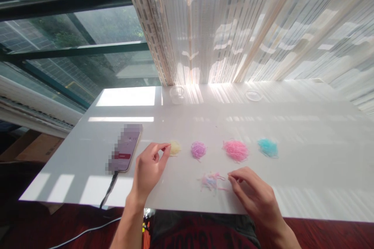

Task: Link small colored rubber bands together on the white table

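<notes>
My left hand (152, 163) is closed in a pinch, its thumb and forefinger tips at the edge of a small pile of pale yellow bands (175, 148). Anything between those fingertips is too small to make out. My right hand (254, 190) also pinches, just right of a loose mixed-colour pile (209, 181) of thin strands and loops that look like small rubber bands. What it holds, if anything, cannot be seen. Beyond the hands, in a row with the yellow pile, lie a purple pile (198, 150), a larger pink pile (236, 150) and a turquoise pile (269, 148).
A phone (127, 148) with a dark cable (108, 190) lies left of my left hand on the white table (306, 171). Two clear round containers or lids, one left (177, 94) and one right (253, 95), sit at the far edge before a striped curtain (204, 27).
</notes>
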Demonstrator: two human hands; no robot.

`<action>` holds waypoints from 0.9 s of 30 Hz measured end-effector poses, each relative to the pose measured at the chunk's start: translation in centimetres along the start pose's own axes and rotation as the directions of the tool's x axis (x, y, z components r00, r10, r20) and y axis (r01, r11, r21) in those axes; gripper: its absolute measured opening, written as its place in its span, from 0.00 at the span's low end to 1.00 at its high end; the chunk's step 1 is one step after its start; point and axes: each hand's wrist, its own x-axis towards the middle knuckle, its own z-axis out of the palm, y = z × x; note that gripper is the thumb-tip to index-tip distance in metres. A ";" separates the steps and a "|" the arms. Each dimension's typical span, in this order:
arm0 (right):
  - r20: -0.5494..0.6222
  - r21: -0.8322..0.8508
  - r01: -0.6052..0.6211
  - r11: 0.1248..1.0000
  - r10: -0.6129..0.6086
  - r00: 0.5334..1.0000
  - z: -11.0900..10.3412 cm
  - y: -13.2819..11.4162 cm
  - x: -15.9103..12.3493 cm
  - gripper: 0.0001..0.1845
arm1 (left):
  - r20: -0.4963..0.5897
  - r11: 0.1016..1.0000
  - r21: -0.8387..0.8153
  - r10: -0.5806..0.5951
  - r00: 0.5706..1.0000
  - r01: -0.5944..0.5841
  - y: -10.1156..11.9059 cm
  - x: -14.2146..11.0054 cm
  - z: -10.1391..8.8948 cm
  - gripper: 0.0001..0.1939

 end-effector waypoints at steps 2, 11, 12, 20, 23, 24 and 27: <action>0.000 0.006 0.002 1.000 -0.002 1.000 0.1 0.0 0.2 0.05 | 0.025 0.999 0.054 0.002 1.000 -0.003 -0.3 0.2 0.4 0.12; 0.013 0.012 -0.025 1.000 0.025 1.000 0.2 0.1 0.3 0.05 | 0.033 0.982 0.184 -0.040 0.999 0.034 -0.7 0.3 0.5 0.12; 0.010 0.011 -0.030 0.999 0.029 1.000 0.1 0.1 0.3 0.05 | 0.035 0.982 0.185 -0.037 0.999 0.030 -0.7 0.3 0.3 0.12; 0.005 0.010 -0.057 0.998 0.057 0.998 0.2 0.1 0.1 0.05 | -0.077 0.990 0.125 0.079 0.994 -0.069 1.6 -1.7 0.4 0.09; 0.015 0.008 -0.050 0.999 0.049 0.999 0.3 0.2 0.0 0.07 | 0.198 0.984 -0.071 0.175 0.964 -0.164 3.6 -3.3 1.8 0.08; 0.019 0.007 -0.045 0.999 0.045 0.999 0.3 0.2 0.0 0.08 | 0.274 0.974 -0.117 0.221 0.936 -0.195 4.1 -3.8 2.2 0.08; 0.042 -0.003 -0.033 0.999 0.033 0.999 0.3 0.2 0.0 0.09 | 0.345 0.956 -0.173 0.284 0.894 -0.237 5.0 -4.8 3.3 0.08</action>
